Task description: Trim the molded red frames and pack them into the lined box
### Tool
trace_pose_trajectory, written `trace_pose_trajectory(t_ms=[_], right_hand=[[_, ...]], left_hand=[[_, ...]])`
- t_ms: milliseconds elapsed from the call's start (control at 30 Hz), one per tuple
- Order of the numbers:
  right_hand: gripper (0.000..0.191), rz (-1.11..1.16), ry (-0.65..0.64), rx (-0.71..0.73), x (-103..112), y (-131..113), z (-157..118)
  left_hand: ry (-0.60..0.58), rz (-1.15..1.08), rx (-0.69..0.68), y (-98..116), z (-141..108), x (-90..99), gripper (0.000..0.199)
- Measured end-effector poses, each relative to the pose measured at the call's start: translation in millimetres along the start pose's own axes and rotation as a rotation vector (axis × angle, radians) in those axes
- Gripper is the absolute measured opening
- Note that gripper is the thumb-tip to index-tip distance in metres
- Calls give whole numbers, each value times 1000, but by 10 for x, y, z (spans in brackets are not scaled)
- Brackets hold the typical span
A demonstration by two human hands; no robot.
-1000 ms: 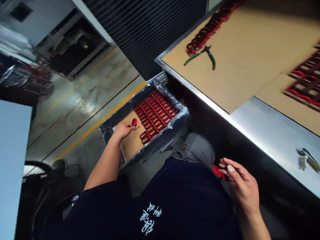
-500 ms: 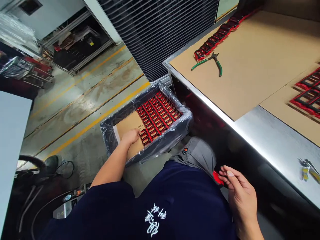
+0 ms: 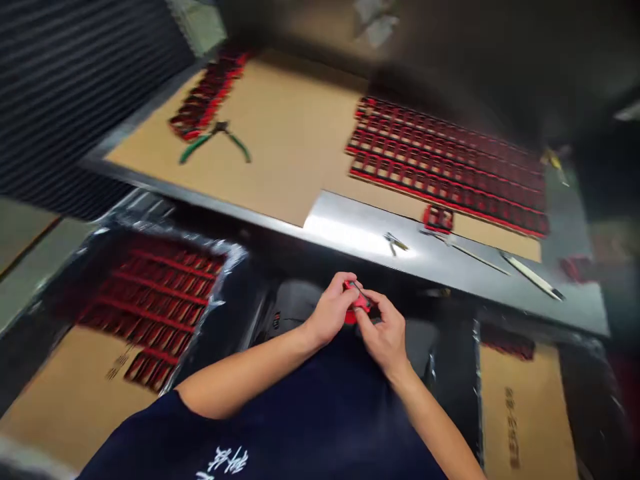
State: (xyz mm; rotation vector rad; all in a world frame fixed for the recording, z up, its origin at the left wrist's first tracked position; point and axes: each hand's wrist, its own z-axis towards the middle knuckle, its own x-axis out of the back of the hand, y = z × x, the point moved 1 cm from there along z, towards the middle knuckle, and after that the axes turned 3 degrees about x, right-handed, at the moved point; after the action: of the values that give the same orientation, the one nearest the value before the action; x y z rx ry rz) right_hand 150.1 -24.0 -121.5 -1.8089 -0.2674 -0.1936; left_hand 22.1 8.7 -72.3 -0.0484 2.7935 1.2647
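Shiny metal workbench (image 3: 345, 223), dark ribbed panel (image 3: 75, 100), greyish floor (image 3: 23, 230)

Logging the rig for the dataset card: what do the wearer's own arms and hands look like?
Left hand and right hand are both bare, no gloves. The forearms are uncovered too, with no watch, band or cable showing. The left sleeve is dark navy and short, part of a navy shirt with white lettering. The right sleeve can't be made out.
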Motion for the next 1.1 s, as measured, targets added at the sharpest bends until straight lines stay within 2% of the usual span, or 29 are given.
trace_pose_trajectory(t_ms=[67,133,200,300,400,533,700,833,900,1100], right_hand=[[53,200,107,-243,266,95,-30],[63,413,90,-426,468,160,-122],[64,503,27,-441,573,153,-218],[47,360,36,-258,606,39,-302],[38,190,81,-76,577,-82,-316],[37,181,31,21,507,-117,-262],[47,290,-66,-38,417,-70,-206],[61,507,-75,-254,418,2,-241],[62,580,-79,-331,436,19,-273],[57,668,-191,-275,422,-41,-327]], left_hand=[[-224,192,-47,22,-36,-120,42],[-447,484,-217,88,-83,-119,28],[-550,623,-325,151,-110,-81,21],[-551,670,-476,196,-140,-43,18],[-537,699,-667,195,-181,-11,21],[-540,778,-803,191,-228,49,26],[-497,906,-935,203,-275,101,15],[-392,929,-1019,201,-283,147,12],[-369,924,-1030,195,-279,170,12],[-378,931,-987,183,-260,185,11]])
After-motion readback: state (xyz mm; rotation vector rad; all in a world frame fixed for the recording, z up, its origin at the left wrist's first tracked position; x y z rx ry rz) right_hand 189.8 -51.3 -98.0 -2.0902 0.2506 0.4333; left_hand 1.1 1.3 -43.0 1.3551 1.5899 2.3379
